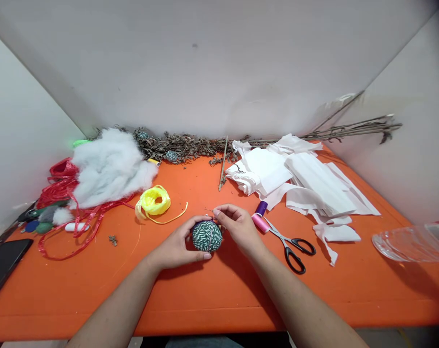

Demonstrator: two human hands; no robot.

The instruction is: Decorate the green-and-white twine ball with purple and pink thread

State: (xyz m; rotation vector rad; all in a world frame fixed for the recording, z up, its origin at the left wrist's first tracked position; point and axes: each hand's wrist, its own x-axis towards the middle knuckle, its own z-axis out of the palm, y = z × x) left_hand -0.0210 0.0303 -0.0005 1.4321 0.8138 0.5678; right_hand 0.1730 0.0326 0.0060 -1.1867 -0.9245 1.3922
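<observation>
Black-handled scissors (285,243), white fabric strips (314,179), fluffy stuffing (110,166), yellow raffia coil (152,202).

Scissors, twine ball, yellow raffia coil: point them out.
Black-handled scissors (283,240), head view, point on the pivot.
Green-and-white twine ball (207,236), head view, point on its middle.
Yellow raffia coil (154,202), head view, point on its loops.

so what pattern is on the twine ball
The twine ball has dark green and white twisted stripes; head view.

Off-white walls (219,63) around an orange table (205,309)
</observation>
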